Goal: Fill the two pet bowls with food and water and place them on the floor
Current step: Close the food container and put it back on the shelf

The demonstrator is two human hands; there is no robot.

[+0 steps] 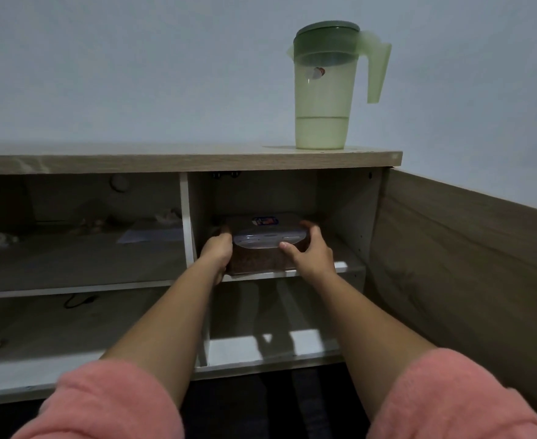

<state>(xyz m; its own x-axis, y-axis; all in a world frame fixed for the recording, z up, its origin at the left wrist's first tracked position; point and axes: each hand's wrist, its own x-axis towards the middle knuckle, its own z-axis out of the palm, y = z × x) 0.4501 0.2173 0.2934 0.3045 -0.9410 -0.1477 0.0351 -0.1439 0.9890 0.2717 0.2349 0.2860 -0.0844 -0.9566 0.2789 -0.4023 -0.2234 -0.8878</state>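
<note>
Now both hands — left hand (218,248), right hand (308,253) — clamp fingers on the food container (262,248) on the shelf (340,267); next, probably lifting it out level.

Unreadable stickers on container lid (265,238) and jug (322,99).

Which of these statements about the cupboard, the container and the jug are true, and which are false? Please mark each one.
1. Both hands grip the food container. True: the left hand and the right hand hold its two ends.
2. The container stands on the cupboard's bottom shelf. False: it is on the upper shelf of the right compartment.
3. The green jug stands on the cupboard top. True.
4. The jug is full to the lid. False: the liquid fills only the lower part.
5. The container's lid is off. False: it is on.
</note>
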